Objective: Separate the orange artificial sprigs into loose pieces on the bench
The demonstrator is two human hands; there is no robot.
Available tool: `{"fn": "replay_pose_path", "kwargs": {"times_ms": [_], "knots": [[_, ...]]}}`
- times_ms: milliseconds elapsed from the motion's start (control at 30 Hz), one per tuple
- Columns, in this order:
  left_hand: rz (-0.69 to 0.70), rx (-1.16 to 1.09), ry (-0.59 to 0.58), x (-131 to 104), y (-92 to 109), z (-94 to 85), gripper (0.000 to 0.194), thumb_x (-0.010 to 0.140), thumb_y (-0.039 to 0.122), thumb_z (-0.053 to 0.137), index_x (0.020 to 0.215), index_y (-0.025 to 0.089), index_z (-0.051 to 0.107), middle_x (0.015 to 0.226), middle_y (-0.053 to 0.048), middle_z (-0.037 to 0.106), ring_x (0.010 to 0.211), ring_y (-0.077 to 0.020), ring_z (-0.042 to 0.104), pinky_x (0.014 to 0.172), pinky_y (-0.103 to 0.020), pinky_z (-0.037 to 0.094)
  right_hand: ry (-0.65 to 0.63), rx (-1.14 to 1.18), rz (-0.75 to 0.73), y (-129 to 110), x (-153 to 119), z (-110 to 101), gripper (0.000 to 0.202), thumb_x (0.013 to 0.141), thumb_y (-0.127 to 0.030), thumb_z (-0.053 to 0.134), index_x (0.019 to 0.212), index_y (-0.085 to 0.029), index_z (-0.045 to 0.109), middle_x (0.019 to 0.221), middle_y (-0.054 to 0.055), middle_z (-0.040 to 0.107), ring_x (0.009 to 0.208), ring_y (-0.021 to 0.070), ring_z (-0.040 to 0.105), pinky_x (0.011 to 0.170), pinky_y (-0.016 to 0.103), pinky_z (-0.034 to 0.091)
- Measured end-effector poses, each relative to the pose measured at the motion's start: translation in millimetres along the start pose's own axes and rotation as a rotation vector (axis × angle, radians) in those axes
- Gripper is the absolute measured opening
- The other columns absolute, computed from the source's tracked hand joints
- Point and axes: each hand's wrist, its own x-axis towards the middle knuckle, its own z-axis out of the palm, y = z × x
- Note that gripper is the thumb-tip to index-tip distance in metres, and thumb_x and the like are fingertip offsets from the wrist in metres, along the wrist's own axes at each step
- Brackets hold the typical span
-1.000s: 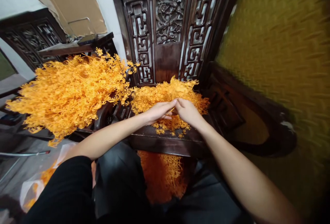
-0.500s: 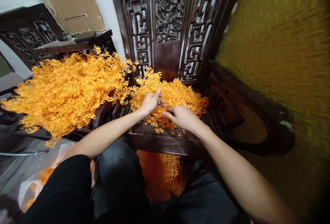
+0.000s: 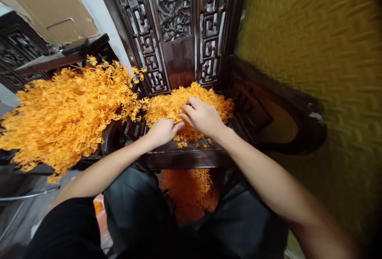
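A heap of orange plastic-looking flower sprigs (image 3: 164, 106) lies on the dark wooden chair seat (image 3: 191, 158). My left hand (image 3: 163, 132) is at the near left side of this heap, fingers curled and thumb pointing right. My right hand (image 3: 204, 116) reaches over the middle of the heap, its fingers bent towards the left thumb. Both hands look closed, close to each other. Whatever they pinch is too small or hidden to make out. A few loose orange bits (image 3: 182, 144) lie along the front of the seat.
A larger pile of orange sprigs (image 3: 65, 111) spreads on the left, beside the chair's armrest. More orange material (image 3: 191, 195) sits below the seat between my knees. A carved chair back (image 3: 179, 60) rises behind; a yellow textured surface (image 3: 298, 52) stands at right.
My left hand has come down and left, towards the seat's front. My right hand has shifted up over the heap, with its fingers more bent. The view has moved slightly.
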Motion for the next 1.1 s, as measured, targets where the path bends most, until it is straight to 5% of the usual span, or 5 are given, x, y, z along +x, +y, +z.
{"fn": "replay_pose_path", "kwargs": {"times_ms": [167,333,500,700,1100], "knots": [[0.046,-0.002,-0.064,-15,-9,-5.9,0.053,0.086,0.065,0.066,0.056,0.024,0.053,0.054,-0.004,0.049,0.065,-0.026,0.062,0.081,-0.037,0.049,-0.13,0.326,-0.089,25,-7,16,0.044,0.101,-0.052,0.057,0.123,-0.016,0.066,0.117,0.015,0.065,0.099,0.0262,0.066,0.087,0.037,0.052],[0.039,0.013,-0.055,-20,-16,-5.3,0.045,0.086,0.058,0.071,0.06,0.023,0.058,0.057,-0.005,0.056,0.07,-0.0269,0.065,0.081,-0.036,0.051,-0.145,0.399,-0.162,21,-13,37,0.036,0.1,-0.048,0.058,0.112,-0.017,0.071,0.109,0.016,0.07,0.098,0.029,0.068,0.089,0.042,0.054],[0.083,0.075,-0.169,-20,-12,-8.7,0.047,0.101,0.046,0.052,0.06,0.022,0.058,0.063,-0.006,0.06,0.069,-0.0245,0.062,0.081,-0.036,0.049,-0.051,0.515,-0.152,28,-2,33,0.034,0.1,-0.043,0.054,0.103,-0.021,0.08,0.103,0.012,0.076,0.092,0.0267,0.071,0.087,0.043,0.054],[0.051,-0.065,-0.165,-12,1,-20.3,0.049,0.102,0.032,0.051,0.054,0.022,0.047,0.055,0.001,0.047,0.058,-0.0157,0.042,0.072,-0.03,0.037,-0.013,0.823,0.091,62,13,29,0.029,0.087,-0.052,0.074,0.087,-0.024,0.084,0.094,0.006,0.08,0.088,0.0233,0.075,0.089,0.043,0.06],[-0.163,-0.164,-0.249,-1,5,-34.8,0.057,0.103,0.044,0.047,0.051,0.022,0.037,0.049,0.003,0.036,0.047,-0.0115,0.03,0.055,-0.031,0.022,0.258,0.999,0.452,92,26,53,0.015,0.071,-0.022,0.089,0.083,-0.015,0.083,0.078,0.003,0.079,0.071,0.0164,0.075,0.074,0.034,0.063]]}}
